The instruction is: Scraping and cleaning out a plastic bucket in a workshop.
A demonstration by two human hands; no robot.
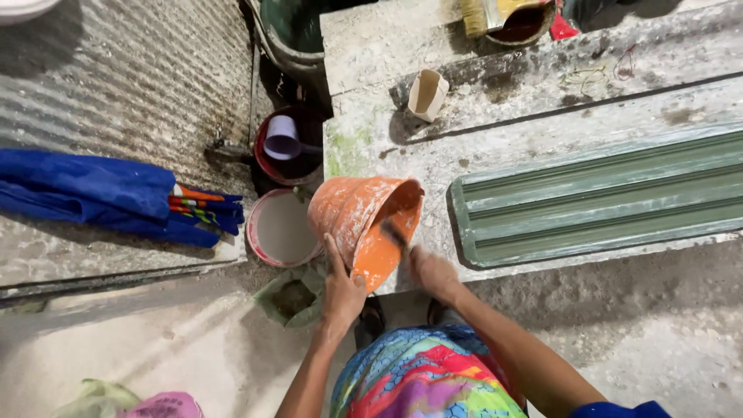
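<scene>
Head view: orange bucket [364, 224], crusted with pale dried residue outside, was tipped on its side at the edge of the grey bench [542, 101], mouth facing right and downward. Left hand [340, 290] gripped its lower rim, fingers closed around it. Right hand [432, 271] was closed on a dark tool handle [395, 232] reaching into the bucket; the tool's working end was blurred and hidden inside. A green moulded panel [604, 197] lay just right, cut off by the frame.
</scene>
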